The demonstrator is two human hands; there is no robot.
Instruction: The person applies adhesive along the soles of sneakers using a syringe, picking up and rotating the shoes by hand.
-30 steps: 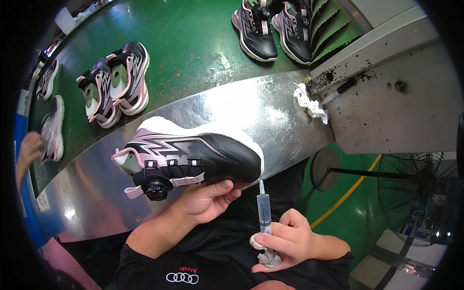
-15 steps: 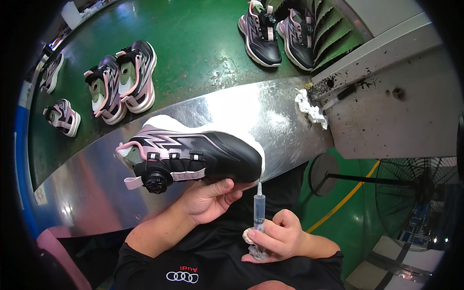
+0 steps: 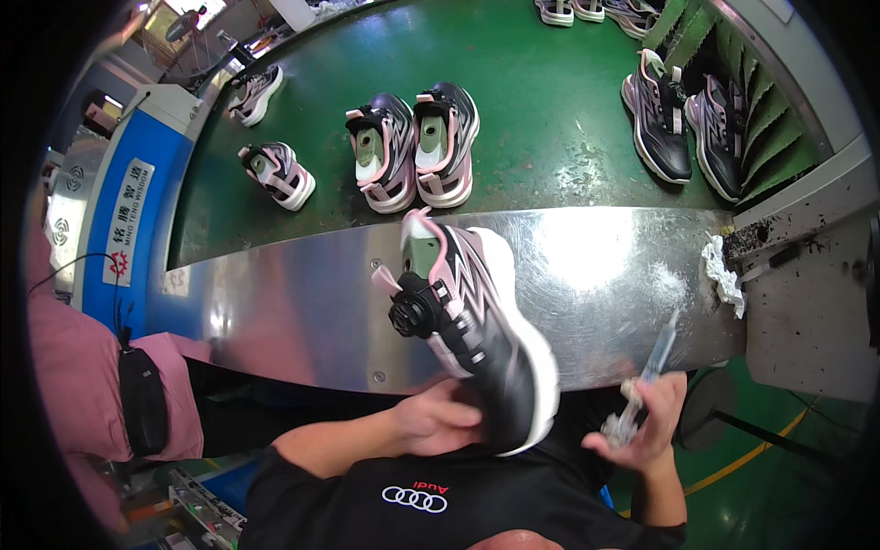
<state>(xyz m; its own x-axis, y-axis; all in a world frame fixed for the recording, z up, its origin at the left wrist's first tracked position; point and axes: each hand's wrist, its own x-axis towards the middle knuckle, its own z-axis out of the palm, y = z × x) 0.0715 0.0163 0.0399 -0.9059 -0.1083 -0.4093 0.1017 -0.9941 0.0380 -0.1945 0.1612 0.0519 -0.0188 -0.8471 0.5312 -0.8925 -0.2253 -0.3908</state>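
Note:
A black sneaker [image 3: 500, 367] with pink trim, a white sole and a round black dial hangs over the front of the metal ledge, its toe pointing toward me. My left hand [image 3: 435, 417] is closed around its toe end from the left side; some fingers are hidden behind the shoe. To the right, apart from the shoe, my right hand [image 3: 658, 412] grips a clear syringe [image 3: 656, 353] with bluish content, nozzle pointing up. A crumpled whitish wad [image 3: 625, 417] sits at the syringe's lower end in the same hand.
Beyond the metal ledge [image 3: 302, 312], a green surface [image 3: 541, 119] carries a pair of sneakers [image 3: 431, 147], more at the left and another pair [image 3: 683, 128] by green strip flaps. Crumpled white paper [image 3: 722, 275] lies at the ledge's right end. A person in pink [image 3: 82, 394] is at the left.
The syringe tip has come away from the shoe's toe, and my right hand has moved right. My left hand has turned the shoe toe toward me. The view has swung left.

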